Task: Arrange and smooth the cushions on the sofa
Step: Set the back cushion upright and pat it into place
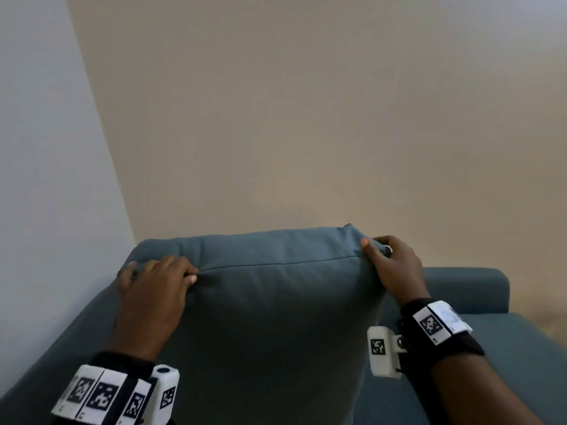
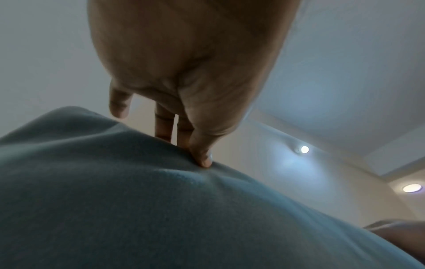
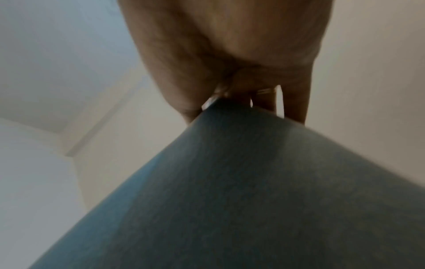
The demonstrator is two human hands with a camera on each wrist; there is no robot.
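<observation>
Before the beige wall (image 1: 306,118), we hold a soft, light-looking teal cushion (image 1: 270,317) upright on the sofa (image 1: 478,286) at lower centre of the frame, left hand (image 1: 153,289) and right hand (image 1: 392,265) each curled over a top corner, the surest hold.

Both forearms are bare, each wrist wrapped in a black strap (image 1: 441,338) carrying white blocks printed with black-and-white square code markers (image 1: 101,394). A white camera housing (image 1: 382,352), also code-marked, juts from the inner side of each wrist. A thin ring (image 3: 266,91) circles one right-hand finger.
</observation>
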